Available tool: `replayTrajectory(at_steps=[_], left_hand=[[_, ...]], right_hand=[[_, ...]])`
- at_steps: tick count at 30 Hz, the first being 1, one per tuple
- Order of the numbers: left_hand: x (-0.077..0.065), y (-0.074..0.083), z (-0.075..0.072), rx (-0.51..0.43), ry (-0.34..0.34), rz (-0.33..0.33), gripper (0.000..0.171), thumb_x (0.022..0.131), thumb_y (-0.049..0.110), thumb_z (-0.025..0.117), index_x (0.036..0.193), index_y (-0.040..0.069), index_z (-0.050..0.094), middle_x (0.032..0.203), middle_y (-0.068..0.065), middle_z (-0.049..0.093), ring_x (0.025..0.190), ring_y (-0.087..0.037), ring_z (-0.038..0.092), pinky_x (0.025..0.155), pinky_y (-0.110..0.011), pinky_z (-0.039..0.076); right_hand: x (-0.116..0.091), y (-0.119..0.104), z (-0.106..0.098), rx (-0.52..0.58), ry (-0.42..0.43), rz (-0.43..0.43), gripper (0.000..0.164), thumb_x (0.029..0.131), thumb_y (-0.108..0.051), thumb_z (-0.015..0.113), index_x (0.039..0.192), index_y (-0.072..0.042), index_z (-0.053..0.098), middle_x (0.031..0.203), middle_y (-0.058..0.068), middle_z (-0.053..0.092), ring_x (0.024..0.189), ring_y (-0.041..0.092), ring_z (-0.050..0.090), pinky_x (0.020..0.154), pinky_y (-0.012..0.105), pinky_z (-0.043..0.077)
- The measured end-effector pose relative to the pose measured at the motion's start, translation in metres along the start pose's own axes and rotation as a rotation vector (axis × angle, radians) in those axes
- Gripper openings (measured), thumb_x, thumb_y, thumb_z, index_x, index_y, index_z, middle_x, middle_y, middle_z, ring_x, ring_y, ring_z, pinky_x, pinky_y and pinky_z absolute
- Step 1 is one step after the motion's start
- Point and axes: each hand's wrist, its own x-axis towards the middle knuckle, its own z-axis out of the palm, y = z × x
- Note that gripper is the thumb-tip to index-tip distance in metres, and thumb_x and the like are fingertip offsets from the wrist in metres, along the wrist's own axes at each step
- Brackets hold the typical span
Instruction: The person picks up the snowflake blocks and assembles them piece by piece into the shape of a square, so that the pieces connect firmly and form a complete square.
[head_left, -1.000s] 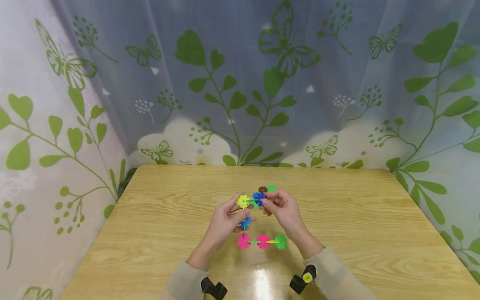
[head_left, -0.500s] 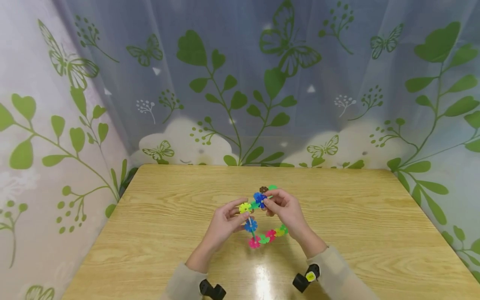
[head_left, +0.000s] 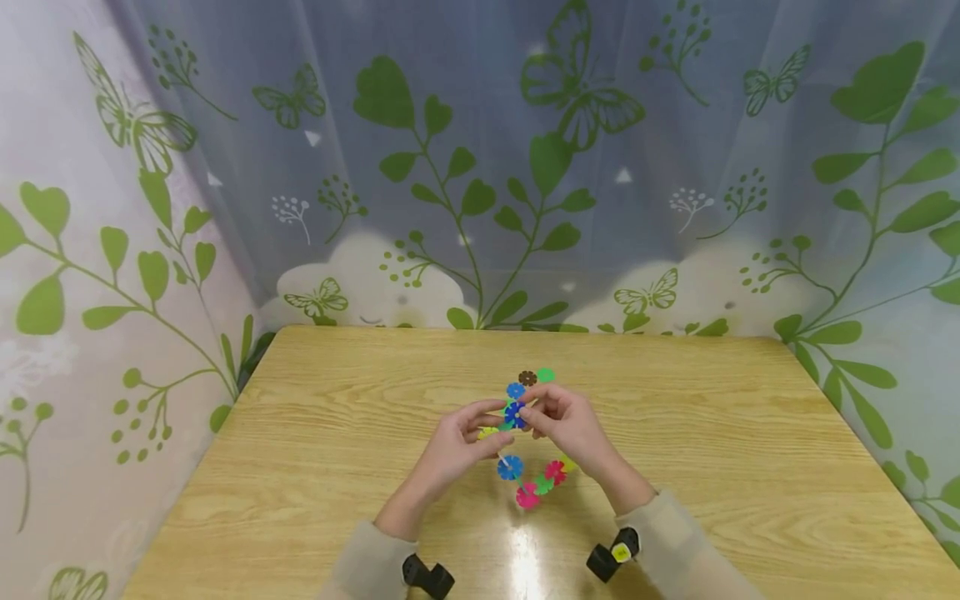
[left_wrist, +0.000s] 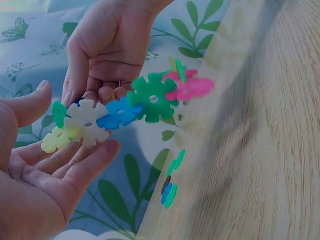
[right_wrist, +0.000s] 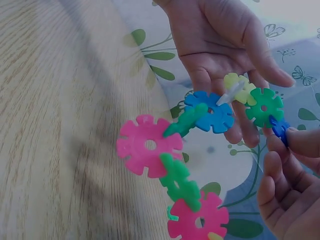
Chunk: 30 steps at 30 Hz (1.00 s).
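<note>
A chain of slotted, flower-shaped plastic discs hangs between my hands. At one end, my right hand [head_left: 576, 429] pinches a dark blue disc [right_wrist: 280, 130] between thumb and fingertips. That disc joins a green disc [right_wrist: 264, 108], followed by a yellow disc [right_wrist: 237, 86] lying against the fingers of my left hand [head_left: 453, 450]. The left thumb stands apart from the chain, and those fingers are extended. Farther along come a white disc [left_wrist: 86, 122], a light blue disc [right_wrist: 209, 112], a green one and a pink disc [right_wrist: 145, 145]. The far end is partly hidden in the head view.
Several discs lie on the wooden table [head_left: 337, 392] beyond my hands, among them a brown disc [head_left: 527, 378], a green disc [head_left: 545, 375] and a blue disc [head_left: 515, 390]. A patterned curtain [head_left: 480, 250] hangs behind the table.
The chain has swung, its pink discs moving right and slightly nearer me. My left thumb has come off the yellow disc as the fingers spread. The dark blue disc stays pinched in my right hand.
</note>
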Motion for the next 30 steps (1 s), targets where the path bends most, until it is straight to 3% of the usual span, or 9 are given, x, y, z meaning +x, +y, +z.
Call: replayTrajectory(at_steps=[5, 10, 15, 20, 25, 28, 30], left_hand=[[-0.001, 0.000, 0.001, 0.038, 0.015, -0.011, 0.056, 0.084, 0.028, 0.070, 0.133, 0.010, 0.050, 0.119, -0.016, 0.058, 0.093, -0.022, 0.063, 0.077, -0.033, 0.057], [-0.001, 0.000, 0.001, 0.045, 0.013, 0.010, 0.053, 0.086, 0.020, 0.069, 0.132, 0.006, 0.049, 0.116, -0.017, 0.060, 0.090, -0.031, 0.064, 0.076, -0.039, 0.057], [-0.002, -0.001, 0.001, -0.018, -0.026, 0.035, 0.050, 0.088, 0.014, 0.065, 0.133, 0.002, 0.047, 0.115, -0.021, 0.059, 0.092, -0.038, 0.063, 0.076, -0.038, 0.057], [-0.003, -0.003, -0.001, -0.080, -0.051, 0.027, 0.047, 0.091, 0.014, 0.062, 0.134, 0.004, 0.046, 0.116, -0.024, 0.057, 0.091, -0.035, 0.064, 0.078, -0.044, 0.056], [-0.004, -0.005, -0.003, -0.115, -0.023, -0.002, 0.048, 0.091, 0.017, 0.061, 0.135, 0.004, 0.045, 0.116, -0.022, 0.057, 0.090, -0.030, 0.065, 0.080, -0.048, 0.055], [-0.004, -0.006, -0.005, -0.136, -0.007, -0.013, 0.047, 0.092, 0.019, 0.061, 0.134, 0.005, 0.046, 0.116, -0.023, 0.056, 0.090, -0.029, 0.066, 0.079, -0.048, 0.055], [-0.004, -0.006, -0.006, -0.149, 0.007, -0.013, 0.047, 0.092, 0.022, 0.061, 0.133, 0.005, 0.047, 0.116, -0.024, 0.054, 0.089, -0.028, 0.066, 0.079, -0.046, 0.055]], right_hand=[[-0.002, -0.009, 0.003, -0.025, -0.018, -0.010, 0.012, 0.091, -0.004, 0.059, 0.101, 0.002, 0.060, 0.079, 0.022, 0.061, 0.067, 0.016, 0.058, 0.060, 0.026, 0.053], [-0.007, -0.029, 0.005, -0.062, -0.047, -0.013, 0.012, 0.092, -0.001, 0.056, 0.102, 0.005, 0.059, 0.080, 0.025, 0.060, 0.070, 0.025, 0.058, 0.061, 0.025, 0.053], [-0.008, -0.036, 0.005, -0.092, -0.069, -0.007, 0.013, 0.092, -0.002, 0.056, 0.103, 0.005, 0.059, 0.082, 0.021, 0.061, 0.071, 0.028, 0.059, 0.061, 0.025, 0.053], [-0.008, -0.035, 0.001, -0.093, -0.103, -0.020, 0.013, 0.093, -0.002, 0.054, 0.104, 0.005, 0.059, 0.084, 0.021, 0.060, 0.074, 0.035, 0.057, 0.061, 0.025, 0.053], [-0.006, -0.031, -0.006, -0.123, -0.086, -0.018, 0.015, 0.093, -0.002, 0.054, 0.105, 0.005, 0.059, 0.085, 0.022, 0.061, 0.071, 0.019, 0.058, 0.063, 0.026, 0.054], [-0.005, -0.029, -0.011, -0.132, -0.065, -0.003, 0.015, 0.093, -0.002, 0.054, 0.106, 0.005, 0.059, 0.087, 0.025, 0.062, 0.072, 0.016, 0.059, 0.064, 0.027, 0.054], [-0.003, -0.026, -0.014, -0.138, -0.050, 0.001, 0.015, 0.093, -0.002, 0.054, 0.106, 0.004, 0.060, 0.086, 0.025, 0.062, 0.072, 0.021, 0.059, 0.063, 0.027, 0.054]])
